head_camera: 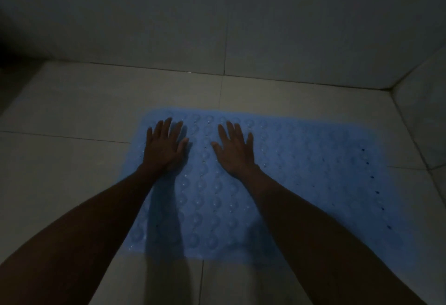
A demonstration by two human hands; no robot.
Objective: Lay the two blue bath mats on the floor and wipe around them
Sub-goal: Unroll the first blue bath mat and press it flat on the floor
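One blue bath mat (313,184) lies flat on the pale tiled floor, its surface covered in rows of round bumps with small holes along its right side. My left hand (165,146) presses flat on the mat's far left part, fingers straight and spread. My right hand (235,150) lies flat on the mat a little to the right, fingers also spread. Neither hand holds anything. Only this one mat is in view. The light is dim.
Tiled walls (224,15) rise just beyond the mat and along the right side (424,116), meeting in a corner at the far right. Bare floor tiles (60,111) stretch to the left of the mat and in front of it.
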